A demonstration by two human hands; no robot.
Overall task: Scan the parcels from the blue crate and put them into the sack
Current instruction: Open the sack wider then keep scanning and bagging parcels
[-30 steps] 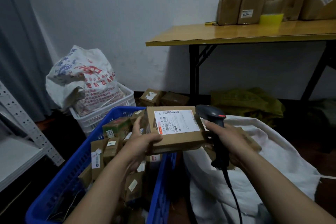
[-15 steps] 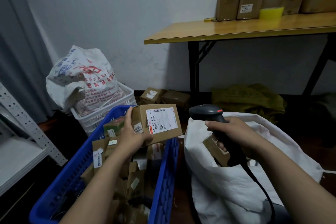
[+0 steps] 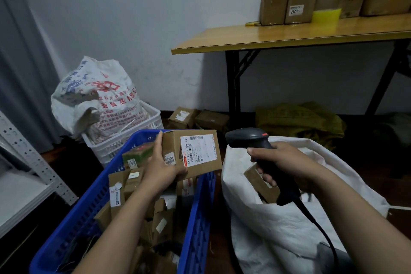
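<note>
My left hand (image 3: 161, 167) grips a brown cardboard parcel (image 3: 195, 153) with a white shipping label, held above the far end of the blue crate (image 3: 198, 213). Its label faces right, toward the scanner. My right hand (image 3: 282, 162) holds a black corded barcode scanner (image 3: 249, 138) over the open white sack (image 3: 273, 224), its head pointing left at the parcel. Several small brown parcels (image 3: 138, 187) fill the crate. A brown parcel (image 3: 259, 182) lies inside the sack's mouth.
A white basket (image 3: 131, 138) with a printed white bag (image 3: 95, 98) stands behind the crate. Two boxes (image 3: 195, 118) lie on the floor by the wall. A wooden table (image 3: 289, 35) with cardboard boxes stands at the right. A metal shelf (image 3: 24, 167) is at the left.
My left hand has drawn the parcel left and turned it so the label faces right. The scanner has swung from beside the parcel to above the sack, aimed at the label.
</note>
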